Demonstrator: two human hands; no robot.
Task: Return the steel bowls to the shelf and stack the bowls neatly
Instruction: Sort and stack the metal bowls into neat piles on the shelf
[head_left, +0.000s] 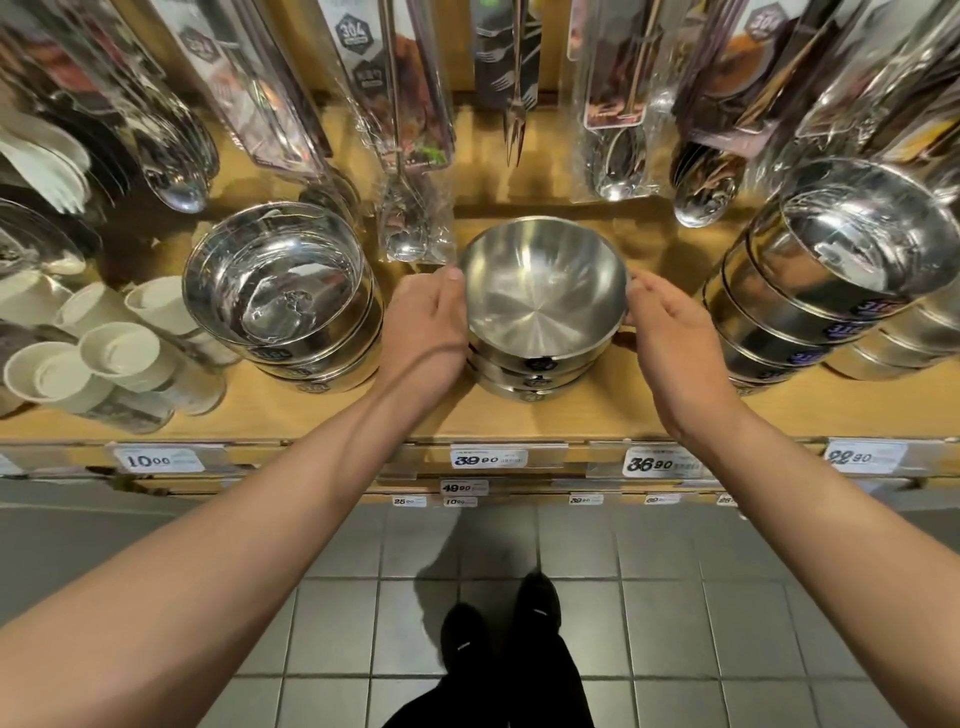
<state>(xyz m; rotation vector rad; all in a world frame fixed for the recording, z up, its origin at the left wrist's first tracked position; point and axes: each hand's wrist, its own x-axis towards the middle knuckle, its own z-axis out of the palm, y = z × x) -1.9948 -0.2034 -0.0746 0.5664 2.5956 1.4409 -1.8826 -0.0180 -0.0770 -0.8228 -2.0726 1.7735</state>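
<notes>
A stack of three matte steel bowls (543, 296) stands in the middle of the wooden shelf (519, 421). My left hand (426, 327) holds the stack's left side, thumb on the top bowl's rim and fingers curled round the side. On the right side my right hand (670, 332) holds it the same way, thumb near the rim. A stack of shiny wrapped steel bowls (280, 291) stands to the left. Another, taller stack of wrapped bowls (826, 270) stands to the right.
White ceramic cups (104, 358) lie at the shelf's left. Packaged spoons and forks (410, 130) hang above the bowls, close over the stacks. Price tags (488, 459) line the shelf's front edge. Grey floor tiles and my black shoes (498, 623) are below.
</notes>
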